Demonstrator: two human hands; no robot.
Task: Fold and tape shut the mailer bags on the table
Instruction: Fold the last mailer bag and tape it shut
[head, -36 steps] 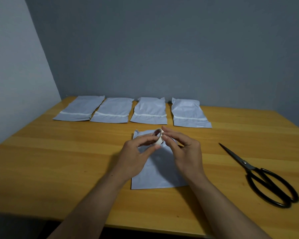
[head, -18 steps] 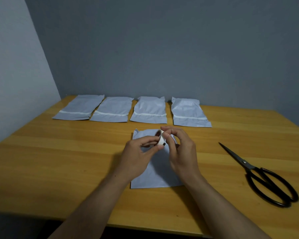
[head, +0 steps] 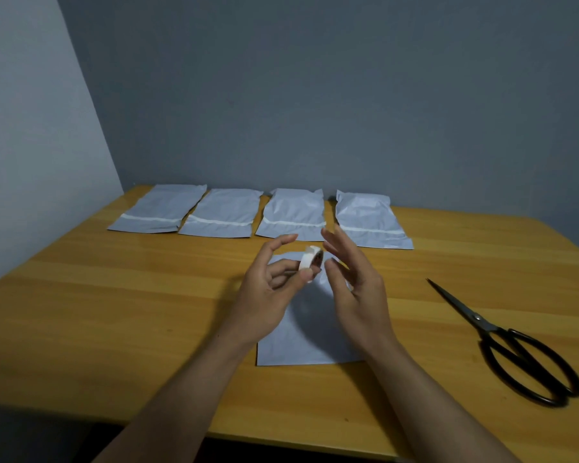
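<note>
A grey mailer bag (head: 308,332) lies flat on the wooden table (head: 114,312) just below my hands, its far end hidden behind them. My left hand (head: 268,289) holds a small white roll of tape (head: 310,260) between thumb and fingers above that bag. My right hand (head: 355,285) hovers right beside the roll with its fingers spread and straight, holding nothing. Several more grey mailer bags (head: 291,213) lie in a row along the far edge, each with a white strip across it.
Black scissors (head: 515,345) lie shut on the table to the right, blades pointing toward the hands. Grey walls stand behind and to the left of the table. The table's near edge runs close below my forearms.
My right hand has let go of the tape roll and opened its fingers. My left hand keeps the roll and has lifted slightly.
</note>
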